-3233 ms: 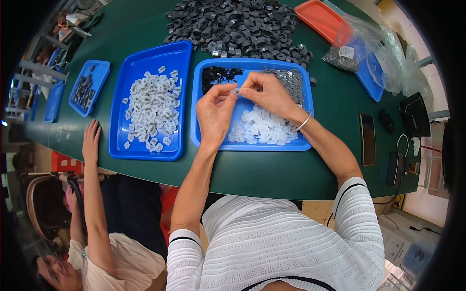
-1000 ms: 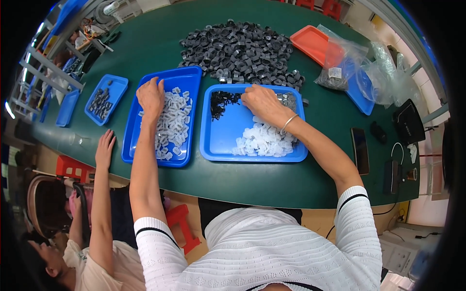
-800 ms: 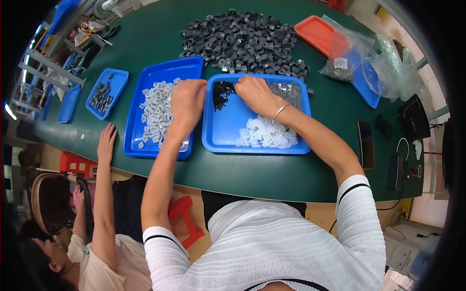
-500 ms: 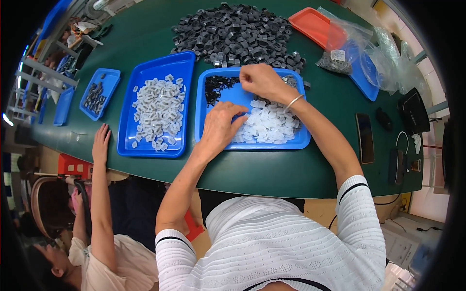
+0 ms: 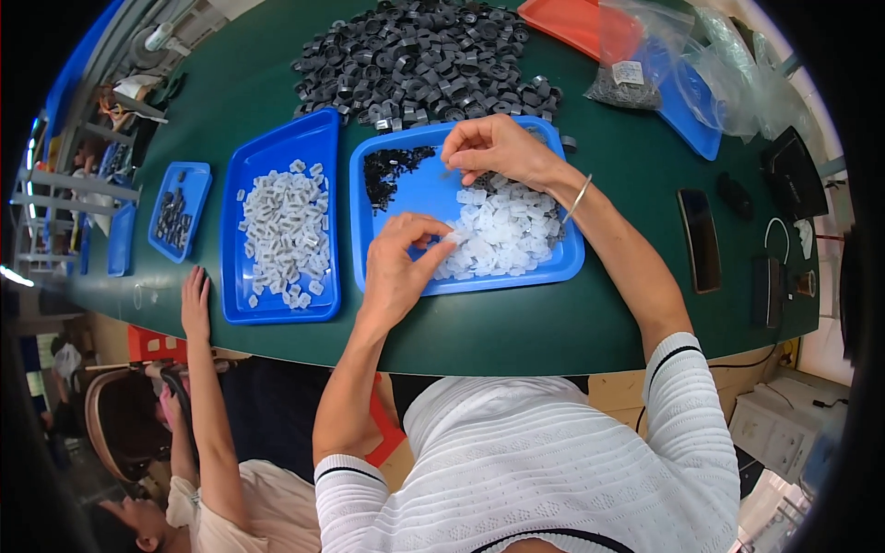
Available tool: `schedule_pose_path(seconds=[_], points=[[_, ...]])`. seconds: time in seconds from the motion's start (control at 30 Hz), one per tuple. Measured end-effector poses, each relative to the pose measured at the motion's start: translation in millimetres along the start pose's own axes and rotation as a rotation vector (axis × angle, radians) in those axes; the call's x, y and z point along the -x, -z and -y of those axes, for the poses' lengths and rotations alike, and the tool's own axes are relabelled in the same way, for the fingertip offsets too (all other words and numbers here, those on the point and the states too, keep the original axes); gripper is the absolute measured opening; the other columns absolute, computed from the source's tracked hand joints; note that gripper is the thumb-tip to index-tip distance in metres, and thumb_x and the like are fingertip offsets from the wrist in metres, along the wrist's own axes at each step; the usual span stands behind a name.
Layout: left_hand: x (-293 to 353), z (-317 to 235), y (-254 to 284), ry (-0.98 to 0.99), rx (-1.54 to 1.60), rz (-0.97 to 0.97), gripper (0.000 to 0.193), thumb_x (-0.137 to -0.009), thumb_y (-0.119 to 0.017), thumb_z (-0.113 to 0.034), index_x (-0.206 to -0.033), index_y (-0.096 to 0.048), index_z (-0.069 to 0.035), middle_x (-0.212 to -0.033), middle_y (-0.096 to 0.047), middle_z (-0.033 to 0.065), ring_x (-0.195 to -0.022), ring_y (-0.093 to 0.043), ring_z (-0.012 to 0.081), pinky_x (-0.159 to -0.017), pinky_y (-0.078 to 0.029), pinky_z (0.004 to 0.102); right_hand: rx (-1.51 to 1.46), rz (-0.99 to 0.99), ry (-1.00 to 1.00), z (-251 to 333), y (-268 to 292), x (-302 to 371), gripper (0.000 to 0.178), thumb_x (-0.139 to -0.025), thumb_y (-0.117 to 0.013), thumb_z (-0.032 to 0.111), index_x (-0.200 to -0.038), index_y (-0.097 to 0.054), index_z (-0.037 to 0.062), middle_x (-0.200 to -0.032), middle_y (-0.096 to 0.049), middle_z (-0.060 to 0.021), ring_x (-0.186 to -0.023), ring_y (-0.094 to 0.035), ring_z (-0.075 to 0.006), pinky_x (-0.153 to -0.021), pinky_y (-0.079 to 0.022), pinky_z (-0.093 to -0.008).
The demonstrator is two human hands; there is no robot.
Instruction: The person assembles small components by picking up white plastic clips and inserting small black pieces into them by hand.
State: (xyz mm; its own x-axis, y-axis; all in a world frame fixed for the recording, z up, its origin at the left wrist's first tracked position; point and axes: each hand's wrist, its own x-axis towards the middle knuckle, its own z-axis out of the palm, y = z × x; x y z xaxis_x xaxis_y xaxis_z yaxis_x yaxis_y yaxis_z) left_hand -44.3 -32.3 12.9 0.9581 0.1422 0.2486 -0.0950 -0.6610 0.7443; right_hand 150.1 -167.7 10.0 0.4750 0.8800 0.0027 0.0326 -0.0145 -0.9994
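A light-blue tray lies before me, with small black parts at its far left and a heap of translucent white plastic pieces at its right. At the left edge of that heap, my left hand has its thumb and forefinger pinched together; what lies between them is too small to make out. Over the far side of the tray, my right hand is also closed in a pinch, its fingertips above the blue floor between the two heaps. Whatever it holds is unclear. Small grey parts behind it are partly hidden.
Left stands a darker blue tray of pale grey pieces. Beyond is a large pile of dark grey rings. A phone and plastic bags lie right. A co-worker's hand rests on the table edge.
My left hand's thumb and forefinger have come together at the white heap. My right hand's fingers have shifted slightly nearer me. The whole view has shifted a little.
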Motion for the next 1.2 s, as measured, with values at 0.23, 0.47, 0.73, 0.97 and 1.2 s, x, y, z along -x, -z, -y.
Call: schedule_pose_path(seconds=[0.23,0.47,0.73,0.97,1.2], points=[[-17.8,14.7,10.3,0.411,0.636,0.030,0.014,-0.085,-0.067,-0.009,-0.095,-0.068,0.002,-0.079,-0.067,0.0022,-0.068,-0.056,0.0066,-0.064,-0.046,0.0195,-0.025,0.020,0.014,12.6,-14.3,8.6,0.013,-0.086,-0.066,0.012,-0.090,-0.062,-0.0001,-0.082,-0.061,-0.0023,-0.072,-0.057,-0.0072,-0.064,-0.052,-0.0234],[-13.1,26.9,6.9,0.368,0.581,0.005,0.014,-0.084,-0.068,-0.007,-0.095,-0.068,0.001,-0.084,-0.067,0.0040,-0.074,-0.058,0.0074,-0.067,-0.047,0.0201,0.010,0.099,0.003,23.3,-23.3,14.7,0.010,-0.085,-0.065,0.008,-0.087,-0.062,-0.0011,-0.079,-0.061,-0.0030,-0.070,-0.057,-0.0084,-0.064,-0.050,-0.0234],[-22.3,23.5,11.8,0.408,1.036,-0.076,0.024,-0.087,-0.065,-0.007,-0.109,-0.062,0.001,-0.089,-0.068,0.0089,-0.075,-0.063,0.0113,-0.069,-0.051,0.0228,-0.082,0.103,0.038,24.8,-41.3,16.9,0.010,-0.086,-0.064,0.008,-0.088,-0.062,-0.0015,-0.080,-0.061,-0.0035,-0.070,-0.058,-0.0086,-0.064,-0.050,-0.0230],[-24.6,11.6,-3.4,0.397,1.034,-0.138,0.027,-0.091,-0.062,-0.014,-0.111,-0.062,0.003,-0.095,-0.068,0.0104,-0.080,-0.064,0.0129,-0.069,-0.052,0.0228,-0.036,-0.069,0.087,19.3,-47.2,17.4,0.010,-0.088,-0.062,0.008,-0.088,-0.060,-0.0018,-0.082,-0.061,-0.0031,-0.071,-0.057,-0.0075,-0.065,-0.049,-0.0220],[-25.3,12.1,-6.5,0.439,0.959,-0.248,0.026,-0.090,-0.063,-0.012,-0.110,-0.064,0.003,-0.096,-0.068,0.0095,-0.082,-0.064,0.0128,-0.067,-0.054,0.0230,-0.049,-0.152,0.094,14.1,-53.4,16.5,0.011,-0.088,-0.062,0.008,-0.091,-0.062,-0.0028,-0.083,-0.062,-0.0033,-0.073,-0.058,-0.0071,-0.067,-0.050,-0.0212]])
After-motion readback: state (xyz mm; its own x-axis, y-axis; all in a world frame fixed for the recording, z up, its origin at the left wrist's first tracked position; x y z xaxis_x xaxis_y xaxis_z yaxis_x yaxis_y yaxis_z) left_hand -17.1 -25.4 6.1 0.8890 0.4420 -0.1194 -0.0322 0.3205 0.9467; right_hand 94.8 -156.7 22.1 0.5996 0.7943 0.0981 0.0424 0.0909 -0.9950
